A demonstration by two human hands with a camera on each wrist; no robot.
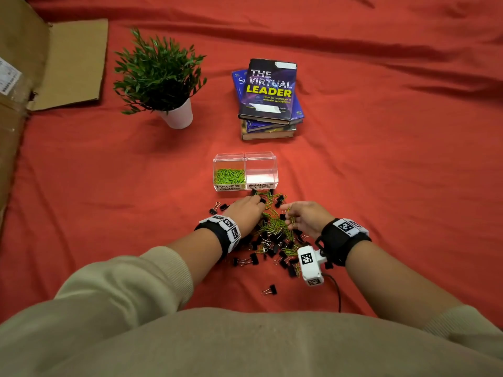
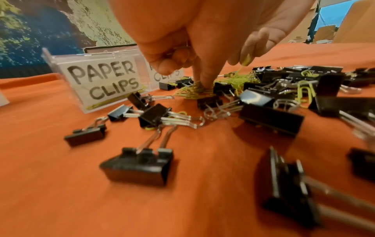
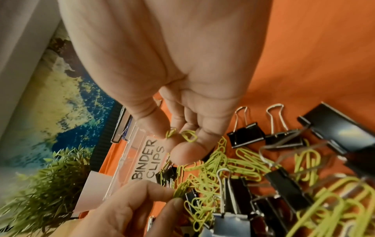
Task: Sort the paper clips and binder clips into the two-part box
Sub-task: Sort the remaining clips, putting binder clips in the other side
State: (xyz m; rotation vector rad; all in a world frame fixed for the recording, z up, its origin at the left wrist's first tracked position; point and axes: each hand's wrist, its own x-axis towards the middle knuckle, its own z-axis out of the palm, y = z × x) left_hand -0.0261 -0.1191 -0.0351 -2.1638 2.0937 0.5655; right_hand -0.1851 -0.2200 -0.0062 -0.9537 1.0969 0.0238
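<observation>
The clear two-part box [image 1: 245,157] stands on the red cloth. Its left part, labelled PAPER CLIPS [image 2: 97,75], holds green paper clips; its right part, labelled BINDER CLIPS [image 3: 147,158], looks empty. In front of it lies a mixed pile of green paper clips [image 1: 275,223] [image 3: 213,173] and black binder clips [image 1: 272,244] [image 2: 138,165]. My left hand [image 1: 260,204] [image 2: 201,83] reaches down into the pile's far end, thumb and forefinger pinching green paper clips. My right hand [image 1: 287,212] [image 3: 178,139] hovers just right of it, curled fingers holding a few green paper clips.
A potted plant [image 1: 163,77] stands at the back left and a stack of books [image 1: 269,96] behind the box. Cardboard [image 1: 73,63] lies at the far left. One stray binder clip [image 1: 270,290] sits near my body.
</observation>
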